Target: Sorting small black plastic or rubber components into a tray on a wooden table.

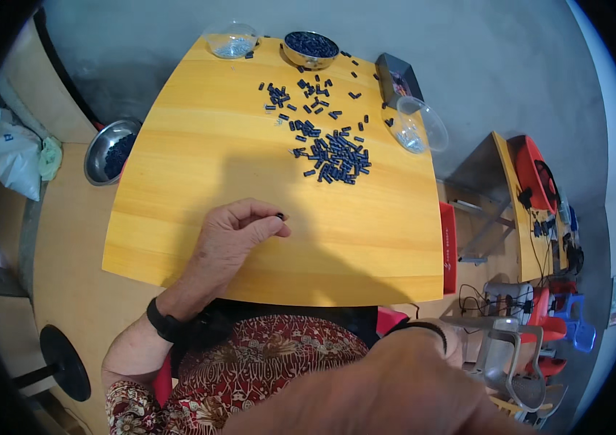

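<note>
L hand [239, 230] pinches one small black part [280, 216] at fingertips over desk [199, 152]; R hand [395, 384] off desk edge, grip can't tell. Risk: loose pinch, part drops, rolls off the edge.

The yellow wooden table [199, 167] looked smooth and satiny. The round metal bowl [310, 49] gleamed. The clear plastic bowl [232, 40] shone glossy. The small dark plastic pieces [333, 156] looked matt.
</note>
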A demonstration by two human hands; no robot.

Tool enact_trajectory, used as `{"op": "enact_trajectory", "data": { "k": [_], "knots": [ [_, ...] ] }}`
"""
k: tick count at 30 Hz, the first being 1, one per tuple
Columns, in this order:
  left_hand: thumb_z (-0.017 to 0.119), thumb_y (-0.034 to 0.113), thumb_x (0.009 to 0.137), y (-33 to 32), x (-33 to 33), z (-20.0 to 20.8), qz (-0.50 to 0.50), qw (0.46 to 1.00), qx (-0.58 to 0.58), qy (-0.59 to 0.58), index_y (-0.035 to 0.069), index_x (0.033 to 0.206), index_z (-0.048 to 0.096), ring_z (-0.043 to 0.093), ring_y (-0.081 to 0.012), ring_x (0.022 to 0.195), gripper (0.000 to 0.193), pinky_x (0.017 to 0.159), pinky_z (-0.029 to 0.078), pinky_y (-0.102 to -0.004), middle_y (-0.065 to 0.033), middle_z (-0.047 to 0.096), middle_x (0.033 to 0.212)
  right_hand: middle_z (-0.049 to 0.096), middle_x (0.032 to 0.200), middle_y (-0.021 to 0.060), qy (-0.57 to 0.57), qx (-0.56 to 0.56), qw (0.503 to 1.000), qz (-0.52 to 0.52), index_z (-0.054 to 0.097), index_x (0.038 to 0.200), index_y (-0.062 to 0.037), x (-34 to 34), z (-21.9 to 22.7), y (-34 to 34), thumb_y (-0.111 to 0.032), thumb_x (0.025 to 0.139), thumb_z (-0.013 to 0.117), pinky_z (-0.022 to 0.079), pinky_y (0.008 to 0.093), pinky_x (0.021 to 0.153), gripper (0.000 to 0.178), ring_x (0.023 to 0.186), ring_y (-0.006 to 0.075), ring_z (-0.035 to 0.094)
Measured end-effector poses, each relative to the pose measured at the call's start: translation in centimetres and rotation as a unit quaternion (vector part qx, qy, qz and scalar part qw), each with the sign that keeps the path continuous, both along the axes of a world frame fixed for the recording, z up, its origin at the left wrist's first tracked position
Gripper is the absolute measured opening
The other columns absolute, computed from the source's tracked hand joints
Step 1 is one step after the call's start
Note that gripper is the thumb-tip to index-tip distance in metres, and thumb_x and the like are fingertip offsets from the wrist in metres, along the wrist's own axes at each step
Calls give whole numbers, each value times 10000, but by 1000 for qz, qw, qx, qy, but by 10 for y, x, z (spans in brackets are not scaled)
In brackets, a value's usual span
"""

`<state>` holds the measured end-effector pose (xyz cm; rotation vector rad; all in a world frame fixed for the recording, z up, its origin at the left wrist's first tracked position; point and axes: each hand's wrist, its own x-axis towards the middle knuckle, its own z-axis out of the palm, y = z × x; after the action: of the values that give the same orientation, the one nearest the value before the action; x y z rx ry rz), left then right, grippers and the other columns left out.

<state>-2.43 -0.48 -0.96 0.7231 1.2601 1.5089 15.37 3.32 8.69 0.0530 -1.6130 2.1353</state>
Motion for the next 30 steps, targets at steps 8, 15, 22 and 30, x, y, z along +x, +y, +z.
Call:
{"op": "enact_trajectory", "data": {
  "k": [8, 15, 22, 30],
  "knots": [
    [641, 104, 909, 1, 0, -8, 8, 1000, 11, -26, 3, 1012, 664, 639, -134, 861, 146, 854, 476, -267, -74, 693, 881, 424, 1226, 403, 350, -125, 907, 199, 379, 1232, 242, -40, -5, -55, -549, 805, 636, 494, 473, 902, 935, 1120, 423, 535],
    [646, 106, 905, -1, -2, -7, 4, 1000, 17, -26, 14, 1003, 669, 633, -123, 855, 136, 837, 472, -257, -65, 694, 880, 402, 1268, 477, 426, -263, 821, 274, 342, 1274, 283, -42, 10, -67, -570, 788, 695, 500, 483, 932, 1043, 1169, 507, 518],
    [633, 103, 912, 2, -1, -2, 0, 1000, 13, -20, 17, 995, 666, 627, -116, 859, 125, 837, 470, -252, -59, 690, 879, 529, 1188, 380, 369, -296, 785, 400, 418, 1246, 231, -46, 1, -39, -433, 832, 714, 585, 414, 761, 837, 929, 367, 656],
    [621, 121, 926, 1, -2, -7, 9, 999, 30, -13, 7, 1017, 662, 623, -114, 891, 151, 854, 469, -250, -54, 685, 918, 669, 829, 71, -229, 285, 908, -203, 664, 1065, 30, -55, -18, 137, -146, 901, 630, 506, 259, 693, 243, 762, 130, 638]
  ]
}}
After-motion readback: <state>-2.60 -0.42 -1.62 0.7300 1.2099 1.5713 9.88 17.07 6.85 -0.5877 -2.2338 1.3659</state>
